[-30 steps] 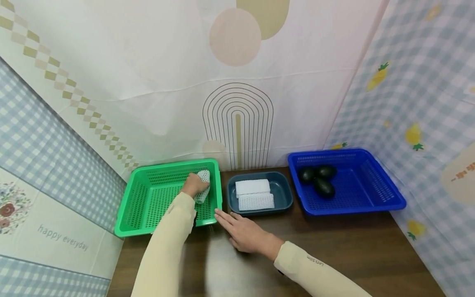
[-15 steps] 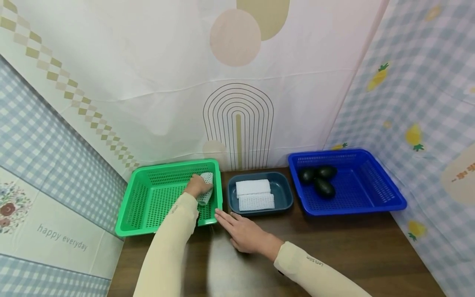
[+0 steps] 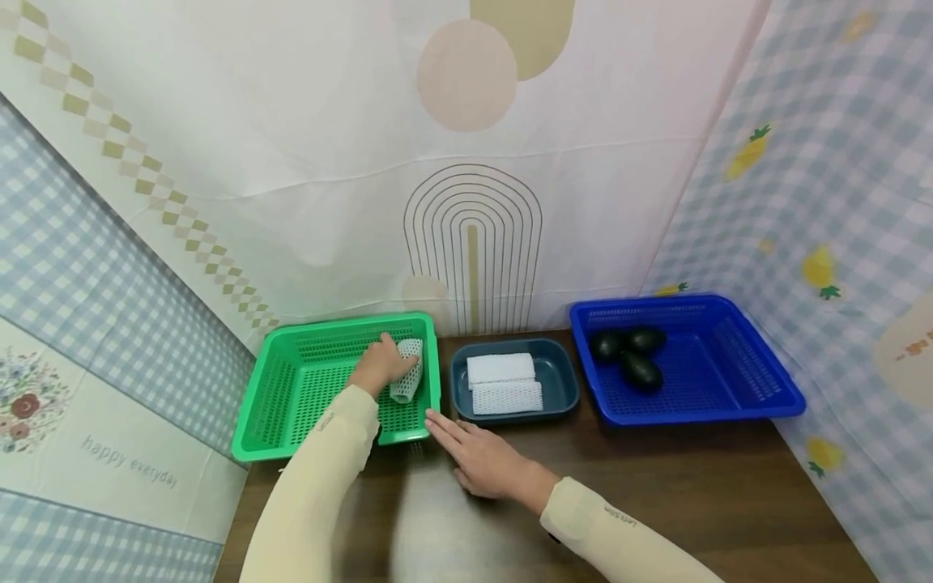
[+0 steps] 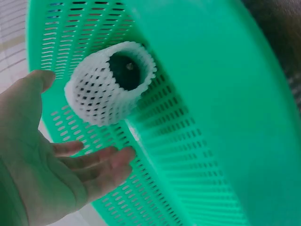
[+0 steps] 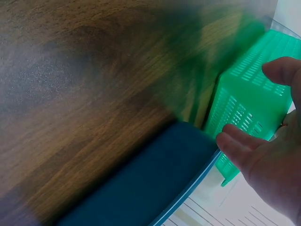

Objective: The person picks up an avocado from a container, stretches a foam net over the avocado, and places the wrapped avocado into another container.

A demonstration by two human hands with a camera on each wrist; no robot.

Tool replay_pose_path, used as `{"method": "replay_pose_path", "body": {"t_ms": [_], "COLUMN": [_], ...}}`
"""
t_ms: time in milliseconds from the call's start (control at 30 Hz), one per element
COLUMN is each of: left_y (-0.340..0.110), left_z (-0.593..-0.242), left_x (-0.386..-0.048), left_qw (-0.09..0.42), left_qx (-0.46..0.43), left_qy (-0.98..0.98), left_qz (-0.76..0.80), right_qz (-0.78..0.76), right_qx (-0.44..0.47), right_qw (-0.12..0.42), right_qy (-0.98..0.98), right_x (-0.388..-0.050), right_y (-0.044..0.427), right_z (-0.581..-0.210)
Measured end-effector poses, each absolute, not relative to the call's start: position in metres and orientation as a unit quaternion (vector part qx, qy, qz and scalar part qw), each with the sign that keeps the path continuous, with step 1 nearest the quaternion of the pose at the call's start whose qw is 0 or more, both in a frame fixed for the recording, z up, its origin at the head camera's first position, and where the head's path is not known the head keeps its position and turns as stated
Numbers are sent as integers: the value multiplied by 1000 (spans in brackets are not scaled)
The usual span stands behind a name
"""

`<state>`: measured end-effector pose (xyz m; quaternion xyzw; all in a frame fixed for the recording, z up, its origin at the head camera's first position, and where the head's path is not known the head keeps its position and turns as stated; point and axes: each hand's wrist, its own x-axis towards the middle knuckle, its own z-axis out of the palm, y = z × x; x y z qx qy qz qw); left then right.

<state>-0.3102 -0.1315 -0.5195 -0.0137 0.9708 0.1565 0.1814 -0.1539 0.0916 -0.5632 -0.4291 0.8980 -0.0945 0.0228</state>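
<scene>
A dark avocado (image 4: 124,71) shows through the end of a white foam net sleeve (image 4: 96,89) inside the green basket (image 4: 202,61). In the head view this sleeve (image 3: 407,368) lies by the basket's right wall. Beside it is my left hand (image 3: 381,364); the left wrist view shows its thumb and fingers spread apart from the sleeve. My right hand (image 3: 484,460) lies flat with straight fingers on the table, its fingertips at the green basket's front right corner. Several foam net sleeves (image 3: 503,382) lie flat in a dark blue-grey tray (image 3: 561,405).
On the right, a blue basket (image 3: 717,364) holds 3 bare avocados (image 3: 641,371). Both baskets and the tray stand along the back of the brown wooden table (image 3: 656,486). Patterned cloths (image 3: 328,162) hang behind and at both sides.
The sleeved avocado shifted slightly right within the green basket. My left hand has since let go of it and drawn a little left. The right hand stays in place.
</scene>
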Motion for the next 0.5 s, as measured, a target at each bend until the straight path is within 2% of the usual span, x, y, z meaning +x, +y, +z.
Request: {"method": "replay_pose_path", "body": {"t_ms": [233, 500], "left_y": [-128, -112], "left_z": [-503, -487], "left_x": [-305, -285], "left_qw": [107, -1], "left_qx": [33, 94], "left_qy": [989, 994], "left_qz": [92, 55], "right_qz": [-146, -144], "right_qx": [-417, -399], "right_qw": [54, 53], "right_qy": [895, 904], "right_x": [-154, -147], "right_y": [94, 111], "right_z": [-561, -544]}}
